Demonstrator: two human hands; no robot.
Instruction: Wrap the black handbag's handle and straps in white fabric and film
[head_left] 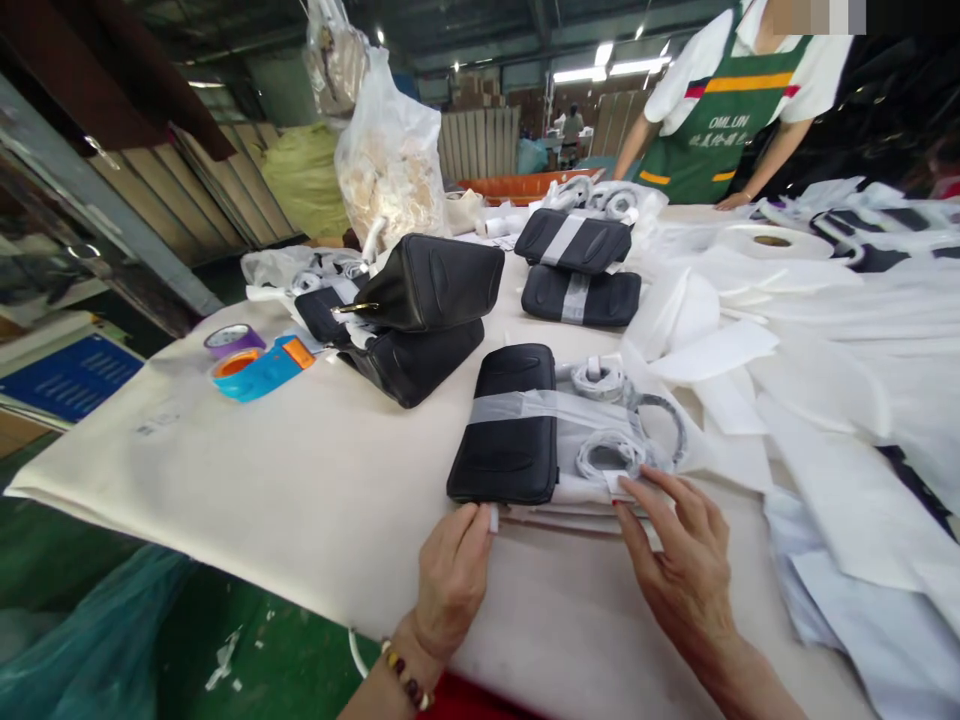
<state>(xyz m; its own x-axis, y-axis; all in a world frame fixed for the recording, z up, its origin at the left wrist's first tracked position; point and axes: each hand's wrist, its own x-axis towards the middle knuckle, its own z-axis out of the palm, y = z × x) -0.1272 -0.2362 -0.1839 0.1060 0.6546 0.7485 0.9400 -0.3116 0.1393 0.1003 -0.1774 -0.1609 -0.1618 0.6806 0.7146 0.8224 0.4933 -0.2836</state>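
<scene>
In front of me a black handbag lies folded on the table, a pale translucent band across it. Its wrapped handle and white-wrapped coiled straps rest on white wrapping at the right. My left hand is closed at the bag's near edge, fingertips pinched together. A small white piece shows beside them; what the fingers grip is hidden. My right hand has its fingers apart, touching a white tag and the near edge of the wrapping.
Two banded black bags are stacked beyond. Left stand larger black bags, a blue tape dispenser and a purple tape roll. White sheets cover the right side. A person in a green apron stands across the table.
</scene>
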